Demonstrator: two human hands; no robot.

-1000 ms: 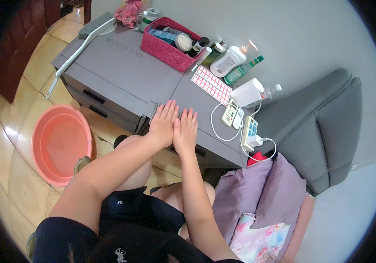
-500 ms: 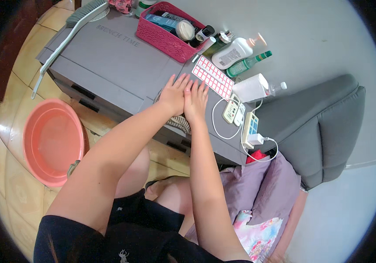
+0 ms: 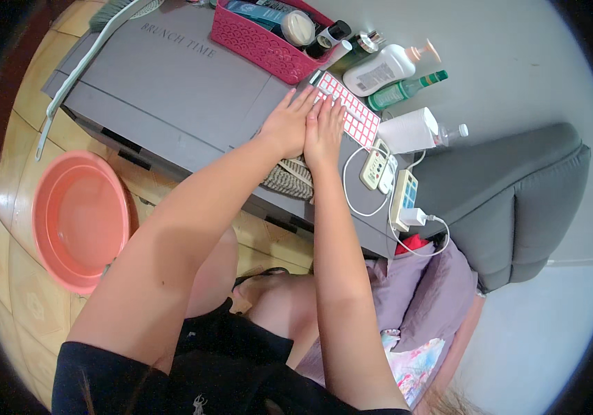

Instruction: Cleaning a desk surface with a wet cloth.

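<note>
My left hand (image 3: 285, 129) and my right hand (image 3: 323, 135) lie side by side, fingers stretched out and pointing away, the thumb sides touching. Nothing is gripped in either. Beneath the wrists, a striped brown and beige knitted cloth (image 3: 289, 181) lies bunched at the front edge of a grey cabinet (image 3: 192, 104). Whether the palms rest on the cloth or on the cabinet is hidden. My fingertips reach to the near side of a white sheet with a red grid (image 3: 360, 124).
Behind my hands stand a pink basket (image 3: 258, 48) of toiletries, a pump bottle (image 3: 381, 70), a green bottle (image 3: 407, 90) and a paper roll (image 3: 409, 131). Right are a remote (image 3: 375, 164) and a corded power strip (image 3: 404, 197). An orange basin (image 3: 78, 221) sits on the floor.
Both hands have slid slightly away from me, closer over the grid sheet, still flat and together. More of the striped cloth shows beneath the wrists. The view has shifted a little.
</note>
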